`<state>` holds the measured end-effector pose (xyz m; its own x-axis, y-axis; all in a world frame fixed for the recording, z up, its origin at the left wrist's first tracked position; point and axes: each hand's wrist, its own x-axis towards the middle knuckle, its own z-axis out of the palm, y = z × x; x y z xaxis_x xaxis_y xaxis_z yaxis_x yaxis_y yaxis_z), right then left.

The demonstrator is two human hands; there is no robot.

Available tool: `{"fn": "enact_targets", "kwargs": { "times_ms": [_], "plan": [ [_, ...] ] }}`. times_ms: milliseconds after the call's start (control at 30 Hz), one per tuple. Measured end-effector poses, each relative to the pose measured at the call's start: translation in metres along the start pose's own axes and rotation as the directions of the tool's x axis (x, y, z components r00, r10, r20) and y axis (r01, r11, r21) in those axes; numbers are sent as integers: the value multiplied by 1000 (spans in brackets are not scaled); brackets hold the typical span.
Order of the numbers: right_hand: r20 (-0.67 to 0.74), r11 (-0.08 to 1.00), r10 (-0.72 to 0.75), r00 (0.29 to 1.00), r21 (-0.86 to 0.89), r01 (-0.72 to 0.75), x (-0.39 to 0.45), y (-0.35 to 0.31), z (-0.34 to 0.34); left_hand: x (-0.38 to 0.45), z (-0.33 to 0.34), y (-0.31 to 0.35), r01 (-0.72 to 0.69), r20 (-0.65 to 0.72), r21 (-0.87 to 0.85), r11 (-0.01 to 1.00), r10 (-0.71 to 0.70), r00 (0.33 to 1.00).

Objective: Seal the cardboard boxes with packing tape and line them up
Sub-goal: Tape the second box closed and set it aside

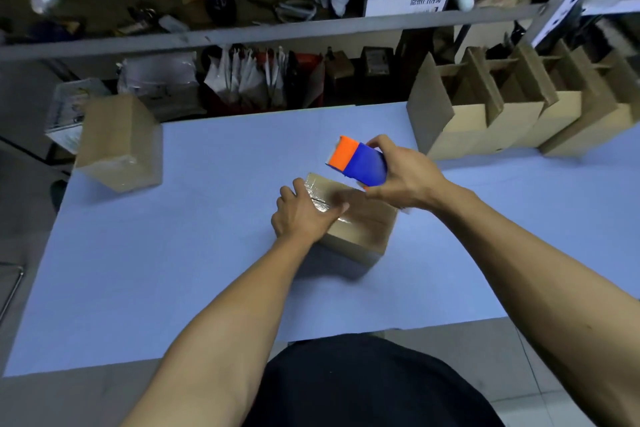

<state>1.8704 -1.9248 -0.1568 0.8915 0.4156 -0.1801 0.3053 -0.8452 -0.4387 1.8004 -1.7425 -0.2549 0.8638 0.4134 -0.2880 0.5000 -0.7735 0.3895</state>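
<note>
Sealed cardboard box (119,142), left of frame, at the table's (173,288) far left corner, well apart from the work. Left hand (304,215), centre: fingers straight, lying flat on the taped top of the small cardboard box (360,229), pressing it. Right hand (405,172), just right of centre: fingers curled round the blue-and-orange tape dispenser (356,163), held above the box's far edge. Tape strip itself blurred; whether cut, unclear. Open boxes (502,114), upper right, partly cropped.
</note>
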Motion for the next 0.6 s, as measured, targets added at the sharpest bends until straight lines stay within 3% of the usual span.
{"fn": "enact_targets", "kwargs": {
  "times_ms": [133, 267, 333, 433, 533, 567, 600],
  "plan": [
    [112, 978, -103, 988, 195, 80, 4, -24, 11, 0, -4, 0, 58, 21, -66, 996, -57, 998],
    [155, 982, -135, 979, 152, 112, 7, -19, 15, 0, -6, -12, 43, 117, -87, 995, -33, 993],
    [156, 983, -163, 974, 113, 146, 11, -13, 12, 7, -11, -25, 50, 145, -226, 973, -17, 989],
    [147, 978, -208, 967, 20, 208, 13, -16, 16, 17, -19, -43, 34, 146, -410, 912, 29, 989],
    [145, 961, -272, 951, -16, 278, 9, -20, 25, 20, -28, -44, -5, -51, -532, 847, -27, 998],
    [136, 958, -281, 950, -12, 286, 7, -19, 26, 20, -32, -40, 39, -28, -625, 780, -72, 997],
    [124, 958, -285, 950, -5, 288, 7, -17, 26, 20, -38, -34, 129, 93, -729, 672, -89, 992]
  ]
}}
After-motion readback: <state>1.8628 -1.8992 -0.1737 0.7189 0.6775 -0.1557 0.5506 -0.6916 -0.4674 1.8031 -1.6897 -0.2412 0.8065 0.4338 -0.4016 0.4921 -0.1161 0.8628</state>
